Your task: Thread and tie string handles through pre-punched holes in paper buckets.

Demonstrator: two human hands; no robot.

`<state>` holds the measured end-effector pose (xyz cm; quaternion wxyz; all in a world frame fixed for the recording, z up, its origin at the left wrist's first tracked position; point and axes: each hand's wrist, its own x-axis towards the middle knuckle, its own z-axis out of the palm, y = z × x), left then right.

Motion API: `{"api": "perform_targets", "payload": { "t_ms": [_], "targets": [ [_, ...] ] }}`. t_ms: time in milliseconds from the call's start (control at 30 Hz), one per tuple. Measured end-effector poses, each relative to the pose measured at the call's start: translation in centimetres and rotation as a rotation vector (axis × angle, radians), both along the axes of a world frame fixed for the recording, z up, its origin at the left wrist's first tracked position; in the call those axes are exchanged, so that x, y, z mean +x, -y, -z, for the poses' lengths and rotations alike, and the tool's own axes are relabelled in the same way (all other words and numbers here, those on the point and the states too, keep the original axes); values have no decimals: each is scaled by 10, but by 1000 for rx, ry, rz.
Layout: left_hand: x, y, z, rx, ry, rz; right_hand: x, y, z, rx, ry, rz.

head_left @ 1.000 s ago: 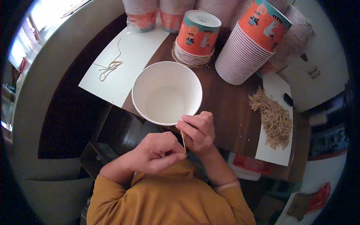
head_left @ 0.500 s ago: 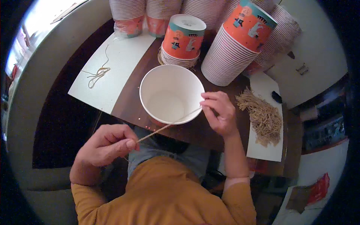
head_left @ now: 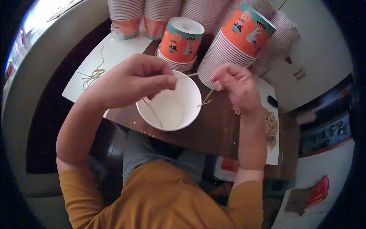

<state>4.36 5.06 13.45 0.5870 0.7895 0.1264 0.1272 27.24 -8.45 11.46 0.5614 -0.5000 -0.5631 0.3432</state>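
Observation:
A length of thin tan string (head_left: pixel 194 74) is stretched between my two raised hands. My left hand (head_left: pixel 131 82) pinches it above the near-left part of a white paper bucket (head_left: pixel 182 110), and a loose tail hangs down inside the bucket. Right of the rim, my right hand (head_left: pixel 237 87) has its fingers closed on the string, with the other tail hanging to a frayed end near the bucket's right edge. The bucket stands mouth up on the brown table (head_left: pixel 211 124). My left hand hides part of its rim.
Upside-down orange and teal paper buckets (head_left: pixel 180 44) stand behind, beside a tall leaning stack (head_left: pixel 228 53) and several wrapped stacks (head_left: pixel 126 19). Loose string (head_left: pixel 91 78) lies on a white board at left. A string bundle (head_left: pixel 270 128) and a small black object (head_left: pixel 272 101) are at right.
Both hands have risen and moved away from me, the left one swinging from the near edge to over the bucket. The string has moved from the near rim to above the bucket's far side.

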Motion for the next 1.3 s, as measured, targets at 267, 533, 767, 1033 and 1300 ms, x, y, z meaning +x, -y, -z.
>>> {"api": "perform_targets", "payload": {
  "t_ms": [267, 533, 767, 1033, 1300],
  "targets": [
    [-44, -19, 37, -74, -121, -141, 64, -5, 28, -68, -72, 109],
    [-24, -11, 32, 145, -117, -156, 2, -24, 18, 140, 903, 438],
    [0, -12, 23, 118, 33, -122, -78, -45, -4, -220, -119, -270],
    [-16, -28, 38, 9, -52, -62, -77, -50, 18, -94, -10, -128],
    [-49, -33, 102, 46, 6, -453, -61, -48, 44, -326, 372, -88]
  ]
}}
